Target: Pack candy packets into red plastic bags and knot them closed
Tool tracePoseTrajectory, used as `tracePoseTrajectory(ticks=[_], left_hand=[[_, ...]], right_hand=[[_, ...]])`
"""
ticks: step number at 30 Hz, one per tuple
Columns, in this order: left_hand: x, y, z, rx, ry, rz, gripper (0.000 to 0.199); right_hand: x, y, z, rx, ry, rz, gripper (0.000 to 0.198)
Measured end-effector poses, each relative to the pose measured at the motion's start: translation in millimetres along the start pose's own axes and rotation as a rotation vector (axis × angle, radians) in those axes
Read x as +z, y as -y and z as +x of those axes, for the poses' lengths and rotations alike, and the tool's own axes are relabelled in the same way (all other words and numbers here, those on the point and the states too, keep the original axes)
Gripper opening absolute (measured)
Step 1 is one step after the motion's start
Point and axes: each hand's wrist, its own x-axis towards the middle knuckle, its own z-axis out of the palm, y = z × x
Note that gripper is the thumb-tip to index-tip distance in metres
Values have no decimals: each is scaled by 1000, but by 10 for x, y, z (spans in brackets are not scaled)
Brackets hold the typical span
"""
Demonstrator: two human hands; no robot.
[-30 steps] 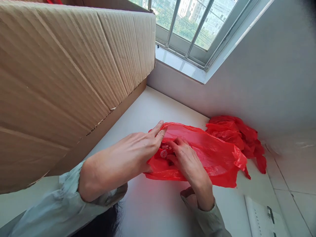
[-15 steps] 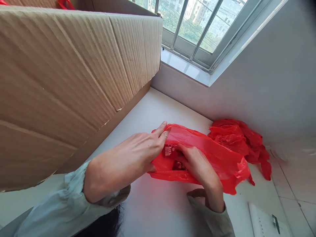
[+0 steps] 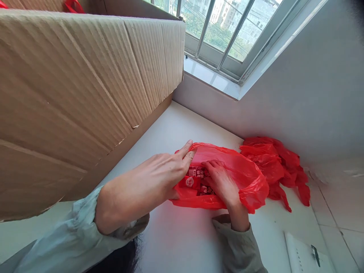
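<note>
Actually, from the head camera's view, the left forearm lay slantwise over the white table, its wrist bent. The left hand sat back uppermost at the near end of a red plastic bag, thumb low and fingers high, spread well apart across the opening. It touched the film, though I couldn't tell whether the fingers pinched it. The right hand reached up from the lower right into the bag, fingers bent over the printed packets lying inside. How tightly those fingers were closed, or whether they had hold of a packet, I couldn't make out, because the tips dipped among dark wrappers. The film bunched up around the right wrist.

The bag lay on the table between the big cardboard box and a crumpled red heap by the wall. The left palm was hidden, and the packets showed only in part, their printing too small for me to read. The frame cut off the box's left side and top, leaving just a scrap of red visible inside it. A white object at the lower right was also cut off.
</note>
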Motion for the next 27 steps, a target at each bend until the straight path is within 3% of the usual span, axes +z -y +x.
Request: tracePoseTrajectory(ticks=[6, 11, 16, 27], left_hand=[[78, 21, -20, 41, -78, -34, 71], [14, -11, -6, 23, -25, -22, 59], [-13, -27, -11, 24, -30, 4, 70], [52, 3, -31, 98, -115, 20, 64]], right_hand=[[-17, -116, -42, 1, -20, 6, 19], [-180, -99, -50, 3, -108, 138, 23], [-282, -107, -41, 119, -271, -38, 28], [-282, 28, -102, 21, -229, -144, 19]])
